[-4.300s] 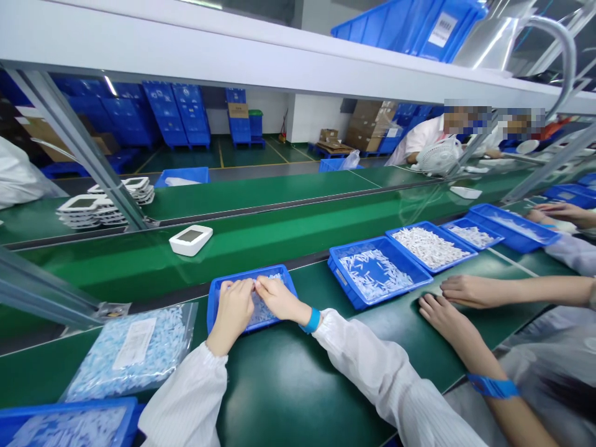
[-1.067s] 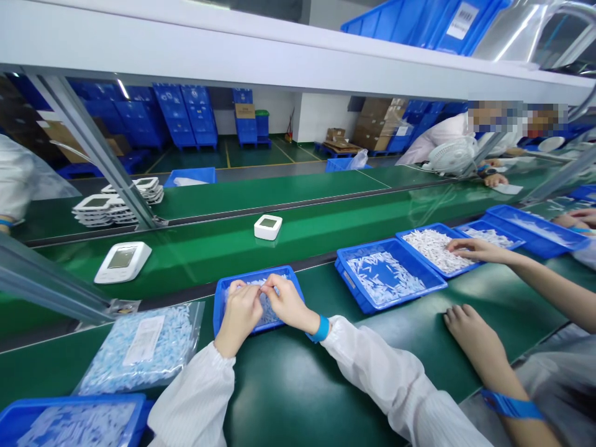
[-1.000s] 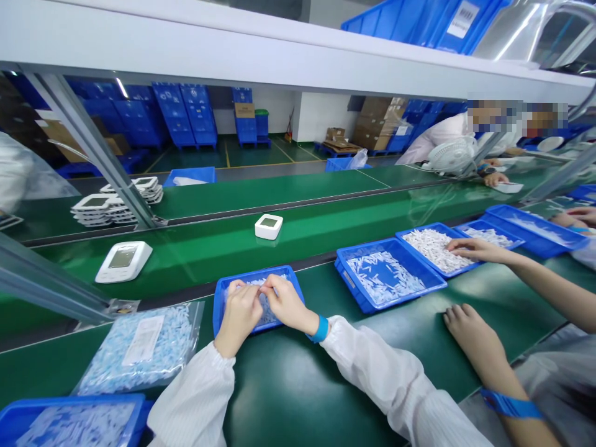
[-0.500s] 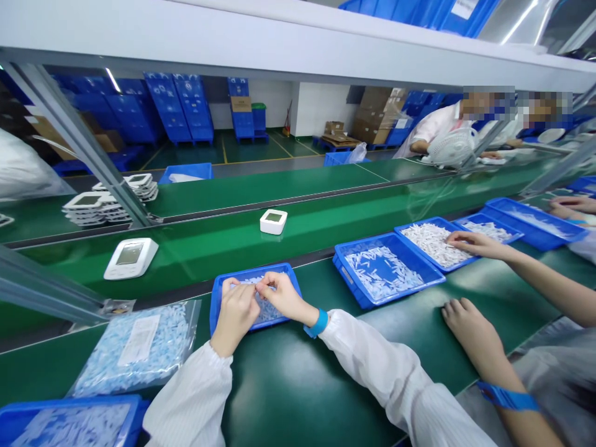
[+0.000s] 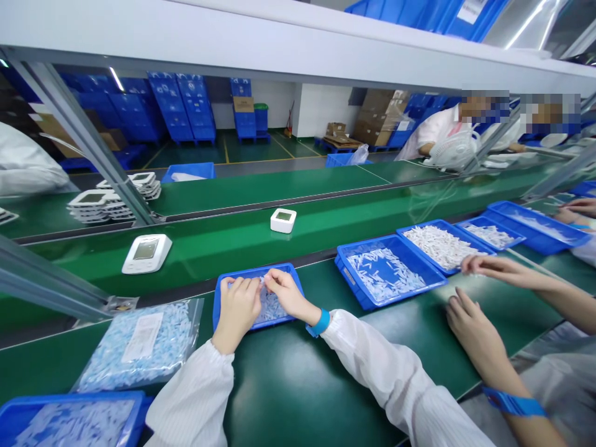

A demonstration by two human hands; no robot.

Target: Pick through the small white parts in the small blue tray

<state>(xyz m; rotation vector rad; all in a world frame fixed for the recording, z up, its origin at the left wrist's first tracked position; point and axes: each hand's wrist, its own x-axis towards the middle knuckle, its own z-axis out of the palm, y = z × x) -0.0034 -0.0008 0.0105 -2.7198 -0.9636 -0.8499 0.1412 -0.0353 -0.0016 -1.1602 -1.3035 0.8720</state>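
Note:
My left hand (image 5: pixel 236 305) and my right hand (image 5: pixel 287 292) meet fingertip to fingertip over a blue tray (image 5: pixel 216 304). Both are closed in a pinch around a small whitish piece (image 5: pixel 262 280), mostly covered by the fingers, so its kind cannot be made out. Small pale blue-white pieces (image 5: pixel 271 307) lie loose in the tray beneath. To the left of my left hand rests a clear bag of light blue pieces (image 5: pixel 174 335) with a white label. A blue band circles my right wrist.
White devices with screens (image 5: pixel 148 253) sit on the green conveyor (image 5: pixel 218 239) beyond the tray. Another blue tray (image 5: pixel 139 403) stands at lower left. On the right, more blue trays (image 5: pixel 342 273) hold small white parts, near a co-worker's hands (image 5: pixel 479 335). A metal post (image 5: pixel 105 149) rises at left.
The white devices on the conveyor have shifted right. A co-worker's hand has drawn back from the tray of white parts. My hands stay pinched together over the tray.

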